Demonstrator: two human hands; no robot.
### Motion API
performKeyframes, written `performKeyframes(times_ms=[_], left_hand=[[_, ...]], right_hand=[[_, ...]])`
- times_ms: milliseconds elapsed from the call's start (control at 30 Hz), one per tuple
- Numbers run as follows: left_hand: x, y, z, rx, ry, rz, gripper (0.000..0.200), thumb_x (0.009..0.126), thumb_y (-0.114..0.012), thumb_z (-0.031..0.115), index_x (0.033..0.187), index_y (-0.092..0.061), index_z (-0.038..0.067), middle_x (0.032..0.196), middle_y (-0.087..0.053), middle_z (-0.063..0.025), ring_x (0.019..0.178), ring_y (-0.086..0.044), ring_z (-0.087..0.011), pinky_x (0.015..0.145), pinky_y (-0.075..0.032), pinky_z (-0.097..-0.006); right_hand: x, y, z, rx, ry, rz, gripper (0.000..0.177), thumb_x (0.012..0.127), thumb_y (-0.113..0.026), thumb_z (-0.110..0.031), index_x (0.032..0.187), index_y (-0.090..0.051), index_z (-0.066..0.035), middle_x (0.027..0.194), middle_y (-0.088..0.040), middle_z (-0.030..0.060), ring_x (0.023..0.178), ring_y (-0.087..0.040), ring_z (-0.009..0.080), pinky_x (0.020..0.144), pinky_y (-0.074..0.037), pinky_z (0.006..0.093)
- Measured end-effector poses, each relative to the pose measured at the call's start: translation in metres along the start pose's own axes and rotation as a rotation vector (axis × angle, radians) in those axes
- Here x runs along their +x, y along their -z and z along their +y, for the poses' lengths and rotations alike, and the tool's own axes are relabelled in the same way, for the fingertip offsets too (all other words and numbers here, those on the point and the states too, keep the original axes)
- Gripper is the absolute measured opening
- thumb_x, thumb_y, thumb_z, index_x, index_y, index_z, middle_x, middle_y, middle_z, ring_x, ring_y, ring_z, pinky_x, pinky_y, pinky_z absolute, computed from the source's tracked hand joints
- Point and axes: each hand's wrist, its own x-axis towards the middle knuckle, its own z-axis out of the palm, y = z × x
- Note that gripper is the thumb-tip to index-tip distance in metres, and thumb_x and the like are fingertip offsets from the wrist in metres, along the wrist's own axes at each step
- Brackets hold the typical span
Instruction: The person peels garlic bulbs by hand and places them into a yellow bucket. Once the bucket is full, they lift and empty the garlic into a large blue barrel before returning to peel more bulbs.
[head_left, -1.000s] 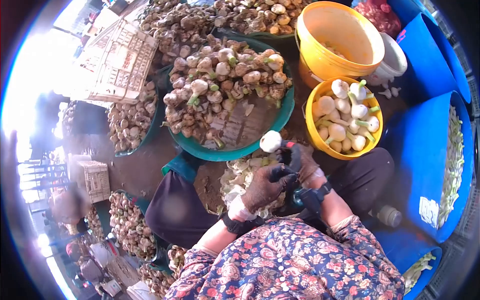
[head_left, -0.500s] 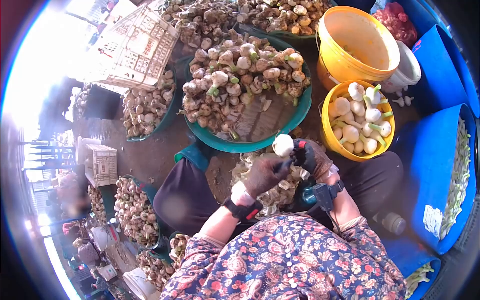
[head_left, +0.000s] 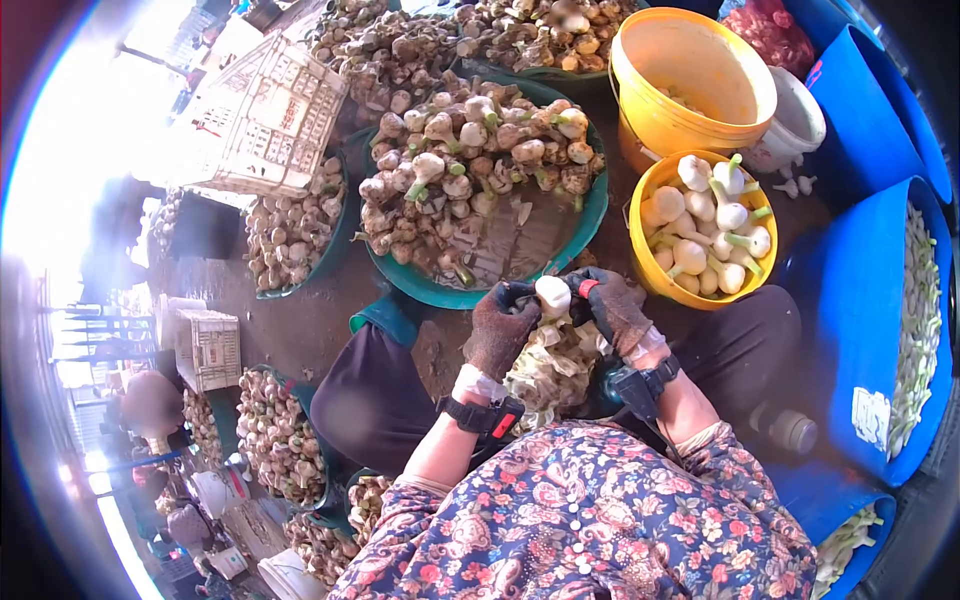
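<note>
A white, peeled-looking garlic bulb (head_left: 553,297) is between my two dark-gloved hands, above the lap. My left hand (head_left: 500,328) is closed with its fingertips at the bulb's left side. From the right, my right hand (head_left: 612,308) pinches at the bulb, and a small red patch shows at its fingers. Whether that red is part of a tool or of the glove I cannot make out. Below the hands lies a heap of pale papery garlic skins (head_left: 550,375).
A green tub (head_left: 430,288) of unpeeled garlic stands ahead. At right are a yellow bucket (head_left: 640,222) of clean bulbs, a larger yellow bucket (head_left: 690,110) and blue bins (head_left: 850,310). White crates (head_left: 275,115) and more garlic piles (head_left: 280,435) are at left.
The bulb has moved slightly left and down and is now held between both hands. My left hand has shifted left and opened away from the right. The view has tilted slightly.
</note>
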Motion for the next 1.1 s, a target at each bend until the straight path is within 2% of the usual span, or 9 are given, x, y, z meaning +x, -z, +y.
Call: performKeyframes(times_ms=[200,333,367,467,500,700,867,933,1100], left_hand=[[-0.041,-0.035,0.024,-0.155,-0.09,-0.353,0.013,0.081,-0.06,0.004,0.094,-0.059,-0.001,0.078,-0.061,-0.0038,0.067,-0.058,-0.0094,0.059,-0.049,-0.0226],[-0.044,-0.018,0.049,0.009,0.198,-0.628,0.016,0.083,-0.063,0.013,0.093,-0.061,0.0,0.079,-0.063,-0.0031,0.069,-0.059,-0.0095,0.058,-0.05,-0.023],[-0.036,-0.015,0.048,0.157,0.204,-0.633,0.019,0.083,-0.064,0.015,0.095,-0.063,-0.001,0.079,-0.064,-0.003,0.068,-0.059,-0.0088,0.061,-0.05,-0.0241],[-0.008,-0.008,0.007,0.731,-0.578,-0.402,0.026,0.079,-0.066,0.023,0.098,-0.065,0.006,0.082,-0.067,-0.0105,0.073,-0.065,-0.022,0.07,-0.05,-0.0331],[-0.001,-0.011,0.012,0.728,-0.422,-0.422,0.027,0.078,-0.066,0.023,0.1,-0.066,0.008,0.086,-0.067,-0.0113,0.078,-0.065,-0.0246,0.073,-0.05,-0.0342],[0.043,-0.067,0.035,0.6,-0.249,-0.338,0.059,0.08,-0.066,0.04,0.117,-0.052,-0.004,0.101,-0.063,-0.021,0.096,-0.06,-0.0297,0.08,-0.046,-0.0339],[0.119,-0.131,-0.015,0.401,0.003,-0.281,0.058,0.08,-0.065,0.046,0.108,-0.055,-0.004,0.086,-0.061,-0.0089,0.068,-0.055,-0.0183,0.058,-0.044,-0.0301],[0.125,-0.158,-0.02,0.155,0.176,-0.325,0.061,0.079,-0.067,0.042,0.109,-0.052,-0.01,0.092,-0.063,-0.0175,0.081,-0.062,-0.0241,0.065,-0.047,-0.0323],[0.123,-0.178,-0.014,-0.051,0.242,-0.316,0.037,0.078,-0.062,0.02,0.103,-0.057,-0.007,0.088,-0.063,-0.0133,0.07,-0.061,-0.0194,0.059,-0.049,-0.0301]], right_hand=[[0.012,0.005,0.021,0.108,0.071,0.159,0.019,0.084,-0.055,-0.018,0.085,-0.065,-0.002,0.072,-0.061,0.0045,0.057,-0.055,0.012,0.054,-0.046,0.025],[0.0,0.019,0.008,0.339,-0.052,0.019,0.022,0.091,-0.048,-0.021,0.093,-0.062,-0.005,0.073,-0.058,-0.0013,0.059,-0.052,0.0072,0.054,-0.043,0.0223],[0.001,0.03,0.013,-0.136,0.293,0.004,0.025,0.088,-0.049,-0.021,0.096,-0.064,-0.002,0.075,-0.061,0.0039,0.059,-0.055,0.011,0.054,-0.045,0.0244],[-0.022,0.041,-0.026,0.367,0.159,0.206,0.019,0.087,-0.049,-0.014,0.093,-0.063,-0.003,0.077,-0.062,0.0036,0.058,-0.056,0.0111,0.054,-0.046,0.0241],[-0.02,0.05,-0.036,0.376,0.2,0.305,0.017,0.086,-0.05,-0.01,0.091,-0.063,-0.002,0.077,-0.062,0.0032,0.056,-0.055,0.0117,0.052,-0.045,0.025],[-0.059,0.127,-0.081,-0.568,0.77,0.874,0.027,0.084,-0.064,-0.023,0.1,-0.061,-0.001,0.094,-0.064,0.0165,0.089,-0.062,0.0285,0.081,-0.047,0.034],[-0.043,0.218,-0.088,-0.738,0.205,1.369,0.056,0.079,-0.063,-0.044,0.113,-0.056,0.0,0.114,-0.054,0.0266,0.109,-0.05,0.037,0.093,-0.04,0.0414],[-0.026,0.251,-0.084,-0.621,-0.151,1.279,0.074,0.079,-0.055,-0.06,0.115,-0.053,0.005,0.108,-0.058,0.0252,0.111,-0.051,0.037,0.094,-0.04,0.0418],[0.003,0.276,-0.047,-0.06,-0.073,0.994,0.075,0.083,-0.04,-0.066,0.107,-0.06,0.002,0.075,-0.064,0.0114,0.072,-0.063,0.0264,0.062,-0.047,0.0387]])
